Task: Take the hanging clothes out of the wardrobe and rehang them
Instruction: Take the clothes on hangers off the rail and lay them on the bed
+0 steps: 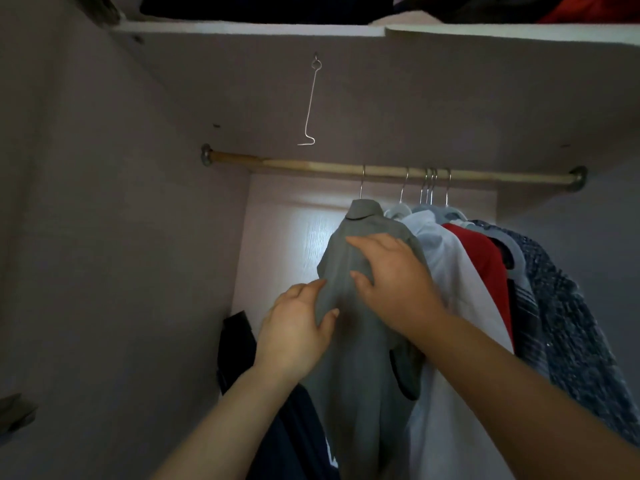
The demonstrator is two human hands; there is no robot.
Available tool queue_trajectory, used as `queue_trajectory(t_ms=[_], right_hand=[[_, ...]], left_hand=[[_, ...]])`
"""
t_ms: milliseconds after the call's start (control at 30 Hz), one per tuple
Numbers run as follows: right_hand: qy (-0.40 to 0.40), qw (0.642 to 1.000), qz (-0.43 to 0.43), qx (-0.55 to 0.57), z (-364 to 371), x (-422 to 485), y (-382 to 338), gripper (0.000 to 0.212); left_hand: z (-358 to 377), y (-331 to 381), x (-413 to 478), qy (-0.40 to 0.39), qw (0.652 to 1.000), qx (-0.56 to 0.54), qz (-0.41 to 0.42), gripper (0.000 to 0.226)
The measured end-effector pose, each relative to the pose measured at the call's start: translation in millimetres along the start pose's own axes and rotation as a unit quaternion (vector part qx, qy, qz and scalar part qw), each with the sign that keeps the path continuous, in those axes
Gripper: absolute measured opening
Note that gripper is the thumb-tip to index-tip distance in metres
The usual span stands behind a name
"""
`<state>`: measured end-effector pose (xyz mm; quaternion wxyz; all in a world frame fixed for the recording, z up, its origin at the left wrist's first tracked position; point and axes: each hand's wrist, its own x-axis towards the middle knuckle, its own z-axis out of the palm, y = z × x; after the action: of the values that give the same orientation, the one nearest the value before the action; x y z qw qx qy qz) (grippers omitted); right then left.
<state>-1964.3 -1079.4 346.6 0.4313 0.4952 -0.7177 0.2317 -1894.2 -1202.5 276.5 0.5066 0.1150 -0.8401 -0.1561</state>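
A grey collared shirt (360,368) hangs on a wire hanger from the wooden rail (311,165), leftmost of the clothes. My left hand (294,330) pinches the shirt's left sleeve edge between thumb and fingers. My right hand (394,282) lies flat on the shirt's shoulder and back, fingers spread. To the right hang a white shirt (446,271), a red garment (485,261) and a dark blue patterned shirt (568,323), each on its own hanger.
The rail's left half is bare. A bent wire hook (310,105) dangles from the shelf underside. Dark folded clothes (263,5) lie on the top shelf. A dark garment (235,344) sits low at the left, against the wardrobe's back wall.
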Motion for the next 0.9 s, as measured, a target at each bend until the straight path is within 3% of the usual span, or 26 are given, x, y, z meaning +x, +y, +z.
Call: queue_trajectory(t_ms=[333,467,633,900], right_hand=[[0.046,0.993,0.000,-0.104,40.7,87.1,55.8,0.051],[0.027,0.981,0.033,-0.191,55.6,94.9,90.6,0.070],[0.023,0.962,0.037,-0.270,70.8,94.4,120.5,0.089],[0.083,0.948,-0.005,-0.309,90.7,104.0,159.6,0.089]], left_hand=[[45.7,-39.3,97.1,0.034,0.997,-0.045,0.047,0.054],[60.9,-58.6,130.2,0.044,0.995,-0.035,0.080,0.058],[75.8,-66.3,166.5,0.044,0.992,-0.002,0.120,0.068],[96.9,-74.5,222.3,0.024,0.987,0.081,0.138,0.084]])
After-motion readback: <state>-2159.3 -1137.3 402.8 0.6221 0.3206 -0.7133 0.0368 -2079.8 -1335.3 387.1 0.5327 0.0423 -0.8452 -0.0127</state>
